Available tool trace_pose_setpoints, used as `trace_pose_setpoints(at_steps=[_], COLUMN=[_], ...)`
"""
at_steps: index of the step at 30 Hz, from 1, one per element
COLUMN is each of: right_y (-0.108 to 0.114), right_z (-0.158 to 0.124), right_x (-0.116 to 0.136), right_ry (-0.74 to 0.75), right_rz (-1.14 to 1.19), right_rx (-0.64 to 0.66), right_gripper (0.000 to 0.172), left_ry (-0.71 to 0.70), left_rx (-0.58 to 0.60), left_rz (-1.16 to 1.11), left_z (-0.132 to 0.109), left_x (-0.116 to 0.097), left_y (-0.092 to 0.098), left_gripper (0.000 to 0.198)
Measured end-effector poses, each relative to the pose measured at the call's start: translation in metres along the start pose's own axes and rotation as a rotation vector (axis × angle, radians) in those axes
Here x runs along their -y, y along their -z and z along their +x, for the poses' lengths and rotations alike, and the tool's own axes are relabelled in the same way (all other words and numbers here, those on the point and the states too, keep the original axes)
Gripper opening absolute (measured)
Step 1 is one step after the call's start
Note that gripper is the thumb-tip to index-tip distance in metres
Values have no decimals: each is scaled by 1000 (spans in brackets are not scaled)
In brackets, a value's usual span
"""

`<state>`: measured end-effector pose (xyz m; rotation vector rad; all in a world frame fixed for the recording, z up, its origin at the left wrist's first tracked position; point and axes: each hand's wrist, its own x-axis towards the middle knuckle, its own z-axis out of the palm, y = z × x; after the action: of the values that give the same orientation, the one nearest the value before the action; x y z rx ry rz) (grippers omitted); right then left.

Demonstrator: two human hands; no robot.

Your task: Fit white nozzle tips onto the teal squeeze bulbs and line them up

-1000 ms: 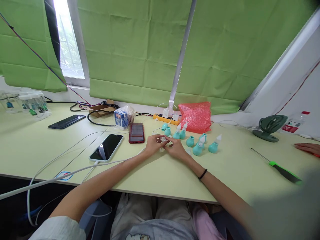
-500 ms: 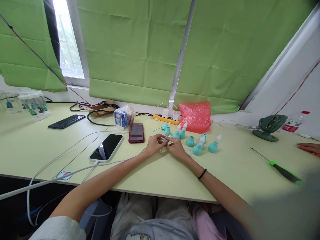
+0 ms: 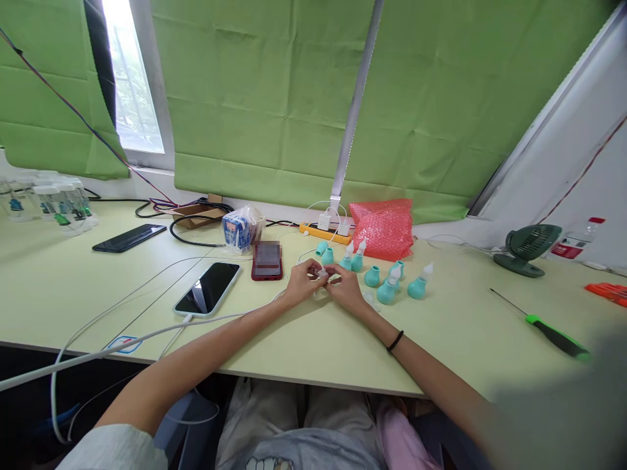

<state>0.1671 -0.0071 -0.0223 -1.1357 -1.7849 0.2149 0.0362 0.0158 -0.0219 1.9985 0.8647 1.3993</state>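
Observation:
My left hand [image 3: 304,281] and my right hand [image 3: 344,285] meet over the middle of the table. Both sets of fingers are closed on a small clear piece [image 3: 322,273], mostly hidden between the fingertips. Just behind my hands stands a teal bulb [image 3: 328,256], with another teal bulb [image 3: 322,248] tipped beside it. Right of my hands is an open-topped teal bulb [image 3: 372,277]. Farther right, a teal bulb with a clear nozzle [image 3: 417,288] stands among several similar ones. Some clear pieces [image 3: 371,301] lie by my right wrist.
Left of my hands are a charging phone [image 3: 208,289], a red-cased device [image 3: 267,261] and white cables. Behind lie an orange power strip [image 3: 313,231] and a red bubble-wrap bag [image 3: 382,228]. A screwdriver [image 3: 553,333] and a small fan [image 3: 531,245] are at the right.
The fingers of both my hands have shifted slightly around the clear piece. Another person's hand at the far right edge has gone out of view, leaving an orange object uncovered.

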Motion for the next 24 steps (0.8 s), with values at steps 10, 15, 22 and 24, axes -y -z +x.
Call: trace_pose_setpoints(at_steps=[10,15,22,24], right_y=[2,0,6,9], right_z=[-1,-1,6,8], right_x=[-2,4,6,7], right_ry=[34,-35,-395,-433], right_rz=[-79,70,601,675], right_rx=[27,3,59,81], right_gripper=[33,37,27,29], left_ry=[-7,-60,-108,-123], left_rx=[16,20,-7,-14], left_rz=[-63,-22,-46,-21], left_z=[-1,-2,-3,-3], left_x=[-5,-11,-13,-12], left_y=[0,3,4,4], left_gripper=[14,18,28,30])
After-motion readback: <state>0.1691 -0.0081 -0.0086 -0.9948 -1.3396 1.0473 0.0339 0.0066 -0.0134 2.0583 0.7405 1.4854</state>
